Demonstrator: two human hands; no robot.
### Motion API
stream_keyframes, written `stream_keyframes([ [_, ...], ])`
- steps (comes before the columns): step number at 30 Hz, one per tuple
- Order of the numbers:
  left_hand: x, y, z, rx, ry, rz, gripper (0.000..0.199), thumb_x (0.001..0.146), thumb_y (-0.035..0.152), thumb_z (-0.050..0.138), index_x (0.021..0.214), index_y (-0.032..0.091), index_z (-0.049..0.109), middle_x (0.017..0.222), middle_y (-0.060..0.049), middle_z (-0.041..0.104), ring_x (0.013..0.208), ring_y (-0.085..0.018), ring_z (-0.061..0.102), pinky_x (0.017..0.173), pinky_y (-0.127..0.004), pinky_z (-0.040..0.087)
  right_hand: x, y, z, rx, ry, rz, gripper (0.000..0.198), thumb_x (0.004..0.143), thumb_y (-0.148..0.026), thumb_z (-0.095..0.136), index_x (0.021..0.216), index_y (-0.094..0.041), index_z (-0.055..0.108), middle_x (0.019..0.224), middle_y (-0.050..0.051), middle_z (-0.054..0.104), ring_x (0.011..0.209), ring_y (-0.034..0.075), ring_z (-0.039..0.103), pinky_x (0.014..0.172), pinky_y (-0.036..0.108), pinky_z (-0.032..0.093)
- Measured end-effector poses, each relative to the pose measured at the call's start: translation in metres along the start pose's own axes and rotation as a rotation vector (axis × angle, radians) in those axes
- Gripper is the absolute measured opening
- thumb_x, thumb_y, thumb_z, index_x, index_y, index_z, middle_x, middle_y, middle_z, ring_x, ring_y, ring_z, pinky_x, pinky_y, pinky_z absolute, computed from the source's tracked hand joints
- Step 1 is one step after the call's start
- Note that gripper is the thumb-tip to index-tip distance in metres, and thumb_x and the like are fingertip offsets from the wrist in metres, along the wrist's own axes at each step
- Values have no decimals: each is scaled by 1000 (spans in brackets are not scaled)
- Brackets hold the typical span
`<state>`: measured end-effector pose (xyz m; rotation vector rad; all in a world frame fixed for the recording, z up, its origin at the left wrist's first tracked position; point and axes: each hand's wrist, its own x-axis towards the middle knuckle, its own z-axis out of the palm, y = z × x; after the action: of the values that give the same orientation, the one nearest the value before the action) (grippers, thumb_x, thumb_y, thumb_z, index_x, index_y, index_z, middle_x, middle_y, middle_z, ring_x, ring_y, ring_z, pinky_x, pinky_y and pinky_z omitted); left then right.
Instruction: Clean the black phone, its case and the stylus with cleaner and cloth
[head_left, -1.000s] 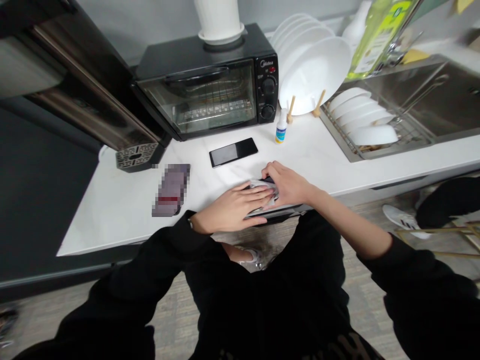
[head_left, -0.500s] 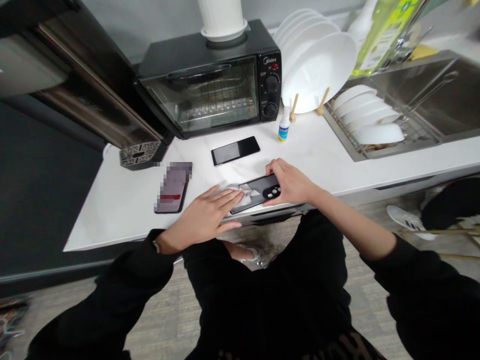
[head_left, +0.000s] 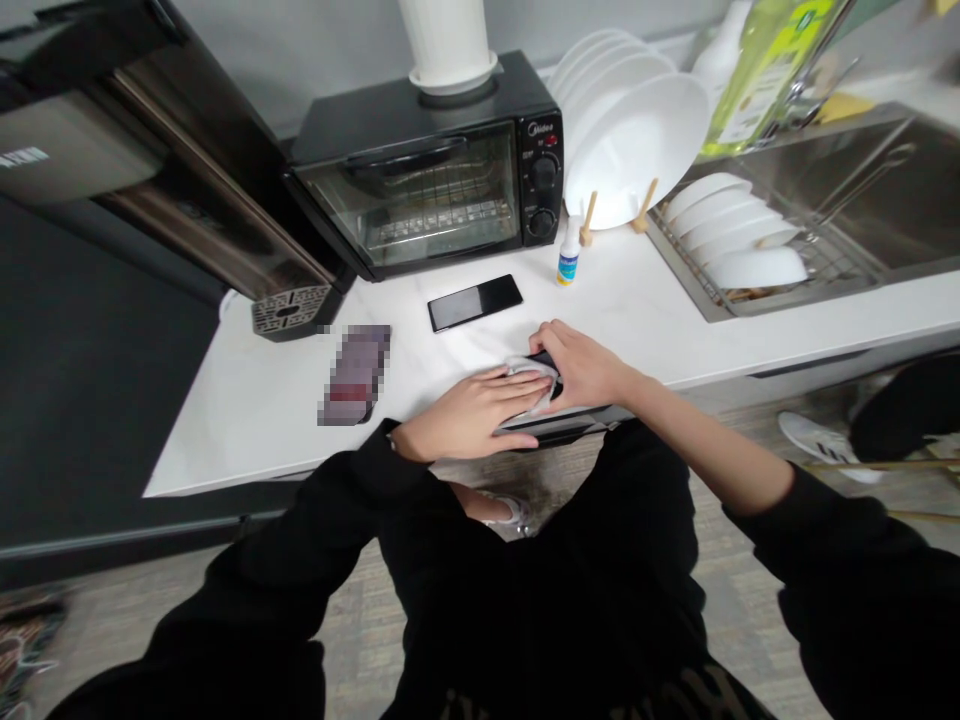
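Observation:
A dark smartphone lies face down at the counter's front edge, mostly hidden by both hands. My right hand grips its right end, thumb on the near side and fingers on the far side. A crumpled white wipe covers the phone's camera end. Stretched flat over the wipe, the fingers of my left hand press it against the phone's back. Behind them lies another black phone, screen up. To the left is a third phone, its surface pixelated. A small spray bottle stands behind my right hand.
At the back stands a black toaster oven with a white pot on top. White plates stand in a rack beside it. Bowls sit in the sink at right. A dark dispenser borders the left.
My left hand and the wipe have slid right along the phone, from its left part to the camera end. My right hand keeps its hold. The view has shifted slightly.

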<state>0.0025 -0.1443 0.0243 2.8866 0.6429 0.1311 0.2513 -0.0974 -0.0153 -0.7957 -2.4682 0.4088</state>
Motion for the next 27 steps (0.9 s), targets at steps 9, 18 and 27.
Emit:
stream_keyframes([
  [9, 8, 1, -5, 125, 18, -152, 71, 108, 63, 36, 159, 14, 45, 164, -13, 49, 153, -24, 47, 132, -48, 25, -3, 3, 3, -53, 62, 24, 78, 73, -82, 75, 113, -21, 47, 108, 13, 59, 97, 33, 57, 84, 48, 52],
  [18, -74, 20, -18, 209, -4, -314, 73, 104, 62, 49, 159, 13, 45, 159, -15, 55, 143, -29, 58, 124, -49, 41, 1, -4, 1, -57, 39, 79, 81, 68, -85, 76, 110, -22, 49, 107, 12, 59, 95, 33, 58, 85, 47, 51],
  [27, -15, 25, -5, 41, 61, -150, 63, 107, 53, 50, 157, 17, 47, 163, -10, 50, 152, -24, 48, 127, -43, 41, 1, 0, 3, -28, 38, -12, 61, 78, -61, 79, 112, -22, 46, 106, 11, 57, 97, 32, 56, 85, 47, 52],
])
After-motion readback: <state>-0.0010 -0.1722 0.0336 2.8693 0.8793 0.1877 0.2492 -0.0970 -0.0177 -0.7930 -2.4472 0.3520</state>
